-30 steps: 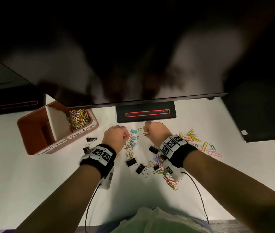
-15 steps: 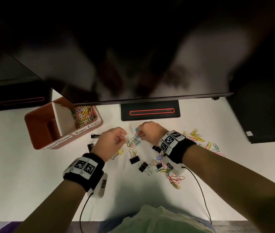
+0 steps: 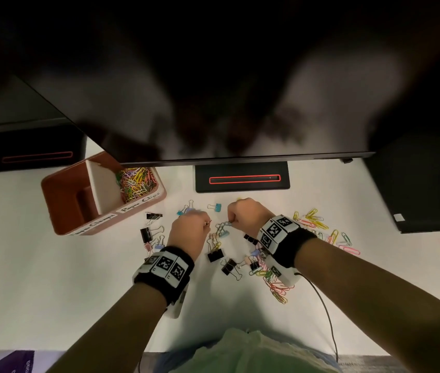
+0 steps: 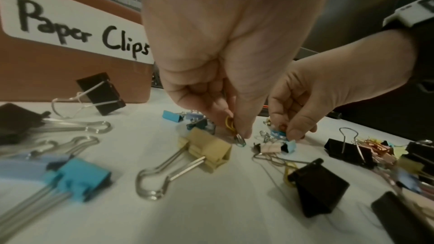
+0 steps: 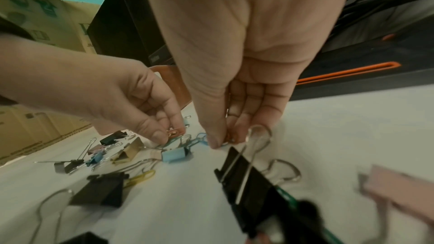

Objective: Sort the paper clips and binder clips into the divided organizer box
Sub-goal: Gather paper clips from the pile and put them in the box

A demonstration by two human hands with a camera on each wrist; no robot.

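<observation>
The brown organizer box (image 3: 60,195) stands at the back left, and its right compartment, labelled "Paper Clips", holds a heap of coloured paper clips (image 3: 135,181). My left hand (image 3: 208,223) pinches a few small paper clips (image 4: 231,127) just above the table. Close to its right, my right hand (image 3: 231,223) pinches a paper clip (image 5: 226,142) out of a tangle of clips. Black binder clips (image 3: 215,255) and pastel ones, such as a yellow binder clip (image 4: 209,151), lie around both hands. More loose paper clips (image 3: 313,219) lie to the right.
A large dark monitor (image 3: 213,90) overhangs the back of the white table (image 3: 52,292). Its stand base (image 3: 243,179) sits just behind the hands, and a second base (image 3: 35,157) is at the far left. A cable (image 3: 324,310) trails from my right wrist.
My left hand drew back to the left, then came in again beside the right hand at the clip cluster. The right hand has stayed almost in place.
</observation>
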